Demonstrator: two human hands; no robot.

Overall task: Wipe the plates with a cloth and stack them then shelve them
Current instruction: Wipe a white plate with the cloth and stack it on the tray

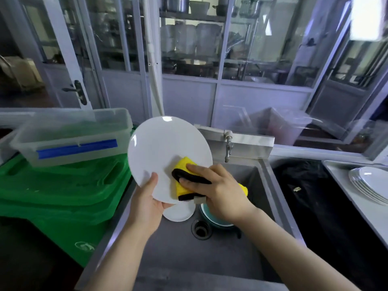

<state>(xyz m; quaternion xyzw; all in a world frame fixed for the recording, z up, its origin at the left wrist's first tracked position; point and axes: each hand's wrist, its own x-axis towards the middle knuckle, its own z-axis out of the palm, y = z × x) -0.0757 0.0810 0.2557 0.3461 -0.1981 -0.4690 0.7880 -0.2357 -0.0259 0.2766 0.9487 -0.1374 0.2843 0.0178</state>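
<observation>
Left hand [147, 203]: grips the white plate [165, 152] at its lower edge; thumb lies over the front face near the rim, the other fingers curl behind and are hidden; the plate is pinched between them.
Right hand [218, 189]: presses the yellow cloth [184, 164] flat against the lower right part of the plate's face; fingers are stretched out together over the cloth, thumb lower down along its edge — whether the thumb tucks under the cloth I cannot tell.
White plate: round, plain, glossy, with small bright reflections near the top and the left rim; held up tilted, face toward the camera, above the sink [210, 248]; no marks show on its surface.
Yellow cloth: bright yellow with a black border; folded under the fingers; a small pale tag hangs at its lower edge; one yellow corner shows past the right wrist.
Sink: grey, deep, with a dark drain [201, 228] in the floor; a small white plate [178, 213] lies in it just below the held plate; a teal bowl [214, 218] sits beside that, partly hidden by the right hand; a metal tap [228, 147] stands at the back wall.
Stack of plates [369, 183]: white, piled on the pale worktop [344, 181] at far right — well apart from the hands.
Left side: green crate [63, 192] with a clear plastic box [71, 137] resting on top, a blue clip along its front.
</observation>
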